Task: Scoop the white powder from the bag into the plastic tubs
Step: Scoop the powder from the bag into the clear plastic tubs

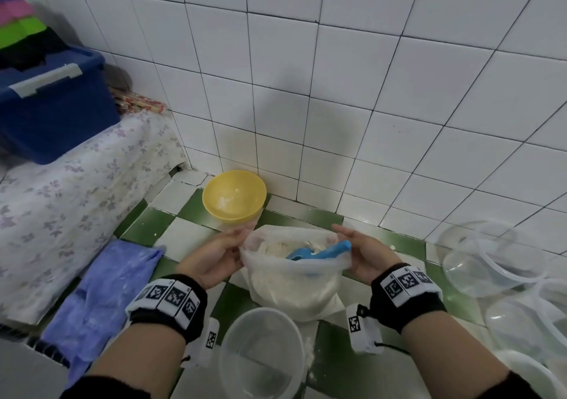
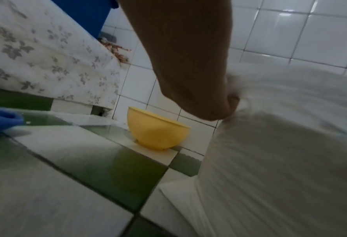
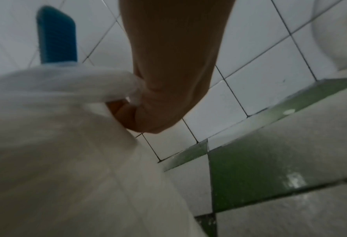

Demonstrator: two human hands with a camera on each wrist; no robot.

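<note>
A clear plastic bag [image 1: 294, 291] of white powder stands on the green and white tiled counter. A blue scoop [image 1: 319, 252] lies in its mouth, its handle [image 3: 56, 35] sticking up past the rim. My left hand [image 1: 224, 251] pinches the bag's left rim [image 2: 235, 102]. My right hand [image 1: 359, 251] pinches the right rim [image 3: 132, 89]. Together the two hands hold the mouth wide. An empty clear tub [image 1: 260, 352] stands just in front of the bag, between my wrists.
A yellow bowl [image 1: 234, 196] with a dusting of powder sits against the tiled wall behind the bag. Several clear tubs and lids [image 1: 497, 263] lie at the right. A blue cloth [image 1: 101, 294] lies at the left, beside a flowered cover [image 1: 61, 202] bearing a blue crate [image 1: 52, 103].
</note>
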